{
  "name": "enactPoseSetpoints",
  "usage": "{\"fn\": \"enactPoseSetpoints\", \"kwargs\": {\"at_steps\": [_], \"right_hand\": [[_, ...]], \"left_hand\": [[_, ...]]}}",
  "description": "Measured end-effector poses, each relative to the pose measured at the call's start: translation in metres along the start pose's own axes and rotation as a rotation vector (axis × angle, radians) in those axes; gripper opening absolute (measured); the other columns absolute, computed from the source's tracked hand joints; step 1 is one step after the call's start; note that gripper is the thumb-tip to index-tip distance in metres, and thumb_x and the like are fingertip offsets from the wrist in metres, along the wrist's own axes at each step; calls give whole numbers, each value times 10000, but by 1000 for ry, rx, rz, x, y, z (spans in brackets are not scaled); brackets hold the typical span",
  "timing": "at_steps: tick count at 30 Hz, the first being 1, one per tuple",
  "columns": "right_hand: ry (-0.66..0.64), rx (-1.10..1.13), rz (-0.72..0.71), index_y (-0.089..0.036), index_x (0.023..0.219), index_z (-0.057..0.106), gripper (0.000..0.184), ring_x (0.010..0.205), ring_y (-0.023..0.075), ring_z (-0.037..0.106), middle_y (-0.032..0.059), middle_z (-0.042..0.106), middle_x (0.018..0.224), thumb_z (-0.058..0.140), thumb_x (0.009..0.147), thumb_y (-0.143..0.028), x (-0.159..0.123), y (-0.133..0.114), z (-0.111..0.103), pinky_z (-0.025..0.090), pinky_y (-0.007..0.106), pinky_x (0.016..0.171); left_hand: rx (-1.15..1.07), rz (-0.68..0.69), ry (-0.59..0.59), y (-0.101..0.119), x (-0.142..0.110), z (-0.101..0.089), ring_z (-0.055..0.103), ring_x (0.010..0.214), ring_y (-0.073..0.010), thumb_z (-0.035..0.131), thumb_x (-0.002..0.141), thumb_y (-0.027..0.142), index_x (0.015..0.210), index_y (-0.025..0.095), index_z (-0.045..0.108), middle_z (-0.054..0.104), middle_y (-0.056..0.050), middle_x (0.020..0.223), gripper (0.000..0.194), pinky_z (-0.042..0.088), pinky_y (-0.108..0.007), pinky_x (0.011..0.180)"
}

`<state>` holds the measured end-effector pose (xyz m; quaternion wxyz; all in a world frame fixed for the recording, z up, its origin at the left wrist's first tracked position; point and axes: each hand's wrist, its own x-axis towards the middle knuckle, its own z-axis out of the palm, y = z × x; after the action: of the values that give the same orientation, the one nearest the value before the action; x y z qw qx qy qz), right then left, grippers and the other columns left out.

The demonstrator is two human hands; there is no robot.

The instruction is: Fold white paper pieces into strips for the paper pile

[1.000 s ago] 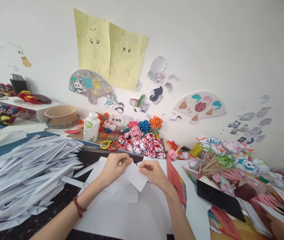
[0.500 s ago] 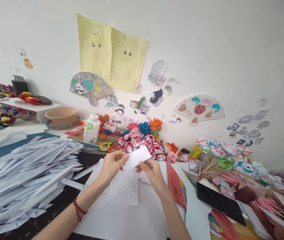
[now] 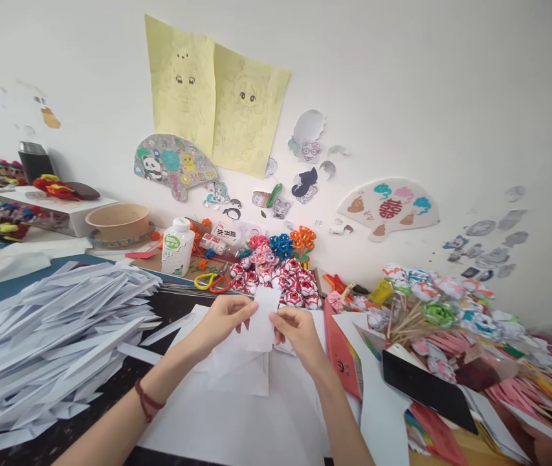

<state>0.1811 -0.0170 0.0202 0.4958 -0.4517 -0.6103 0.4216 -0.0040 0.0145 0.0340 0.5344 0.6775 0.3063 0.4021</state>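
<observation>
Between my two hands is a small white slip of paper (image 3: 264,309), held upright above the table. My left hand (image 3: 230,318), with a red cord bracelet (image 3: 147,401) at its wrist, pinches the slip's left edge. On the opposite edge, the thumb and fingers of my right hand (image 3: 295,329) are closed. Under the hands lie more small white paper pieces (image 3: 244,377), overlapping on a large white sheet (image 3: 231,427).
Folded white paper strips (image 3: 57,336) form a big heap at left. Scissors (image 3: 212,281), a white bottle (image 3: 177,247) and red-white paper flowers (image 3: 285,283) stand behind. At right are a black phone (image 3: 426,388) and paper flowers on sticks (image 3: 402,323).
The slip has turned from a slanting position to a more upright one between my hands. My left hand has shifted slightly right, and both hands still grip the paper.
</observation>
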Motion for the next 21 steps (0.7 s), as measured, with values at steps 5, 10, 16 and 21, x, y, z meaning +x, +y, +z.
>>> {"fn": "enactPoseSetpoints", "kwargs": {"at_steps": [5, 10, 16, 21], "right_hand": [[-27, 19, -17, -146, 697, 639, 270, 455, 106, 490, -8, 560, 493, 565, 831, -368, -1, -5, -1, 381, 215, 481], [-7, -17, -27, -143, 665, 633, 299, 430, 99, 462, -11, 545, 465, 552, 837, -374, -1, -3, -1, 356, 212, 457], [72, -79, -65, -142, 650, 624, 286, 446, 91, 453, -25, 502, 495, 568, 823, -363, -1, -2, 1, 339, 205, 450], [69, -163, -92, -144, 614, 626, 282, 462, 96, 461, -19, 509, 513, 588, 804, -349, -3, -2, 7, 348, 208, 455]], "left_hand": [[-97, 21, -84, 2, -3, -1, 449, 573, -100, 525, 823, 394, 729, 132, 561, 491, 12, 622, 281, 372, -201, 513], [-32, 16, -75, 3, -2, 0, 439, 532, -87, 521, 828, 404, 755, 117, 585, 490, 14, 597, 303, 351, -196, 489], [50, 35, -26, 7, -2, 2, 509, 614, -109, 551, 813, 389, 795, 119, 603, 578, -19, 693, 276, 374, -190, 520], [103, 47, 87, -1, -4, 10, 561, 699, -158, 539, 814, 420, 864, 119, 623, 641, -55, 794, 317, 411, -217, 561]]}}
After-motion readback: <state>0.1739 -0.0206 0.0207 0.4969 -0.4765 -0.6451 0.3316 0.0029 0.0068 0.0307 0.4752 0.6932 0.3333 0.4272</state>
